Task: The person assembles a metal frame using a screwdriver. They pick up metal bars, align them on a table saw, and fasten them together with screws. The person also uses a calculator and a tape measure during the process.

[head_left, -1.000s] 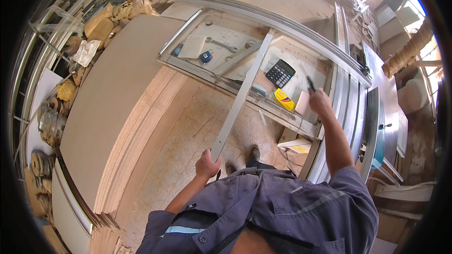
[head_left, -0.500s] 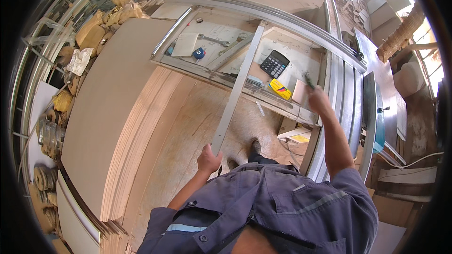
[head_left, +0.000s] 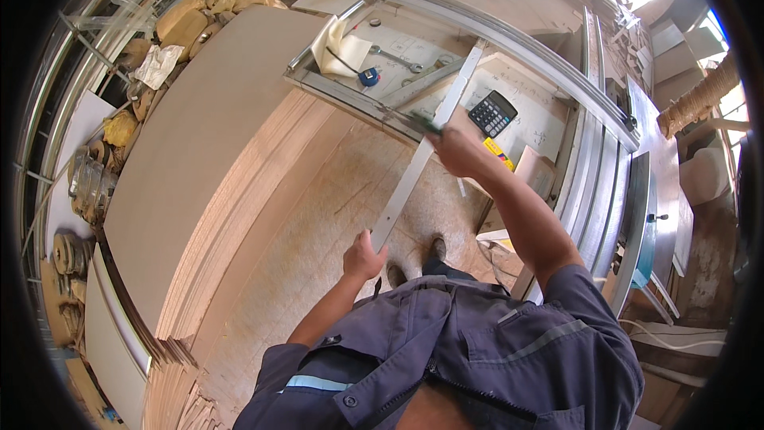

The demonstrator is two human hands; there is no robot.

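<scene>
My left hand is closed around the near end of a long, flat, silver metal bar. The bar slants away from me, its far part lying over a metal-framed tray. In my right hand, closed, is a small dark green tool, too blurred to name; it is beside the bar at the tray's near edge. Right of the bar lie a black calculator and a yellow box, partly behind my right forearm. Left of it are a blue tape measure, a wrench and a curled-up pale sheet.
Large stacked boards rise at the left, with wrapped bundles beyond them. Metal rails run along the right of the tray. A small pale board tilts near my right forearm. My shoes stand on the dusty floor.
My right hand has swung left from the tray's right side to the bar with the green tool. The pale sheet has curled up and the small board has tilted. My left hand still grips the bar.
</scene>
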